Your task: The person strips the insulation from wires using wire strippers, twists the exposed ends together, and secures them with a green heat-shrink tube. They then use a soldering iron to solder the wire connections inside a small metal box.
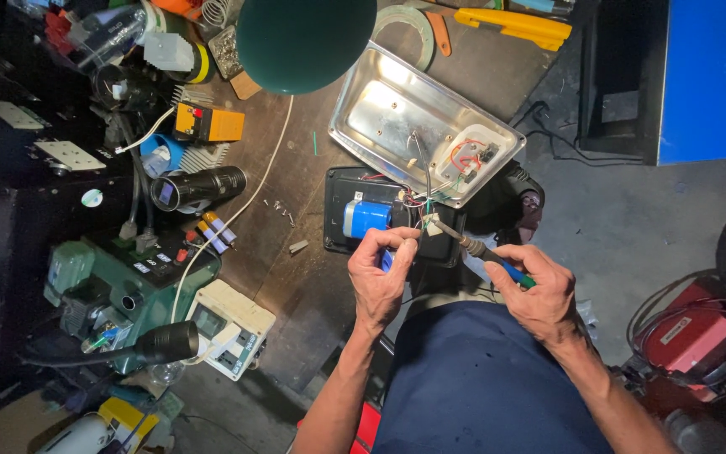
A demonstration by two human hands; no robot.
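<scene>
Here, in the head view, the right hand (535, 290) has its grip clamped on a soldering iron (485, 255) by its blue handle, held like a pen so the tip reaches the small white connector (431, 224). The left hand (380, 273) pinches its fingers together on the wires just beside that tip, steadying them. Both work over a black housing (338, 189) with a blue cylindrical cell (365, 218), at the near edge of the table (296, 277). A metal tray-shaped cover (380, 105) leans open behind it, tethered by wires.
</scene>
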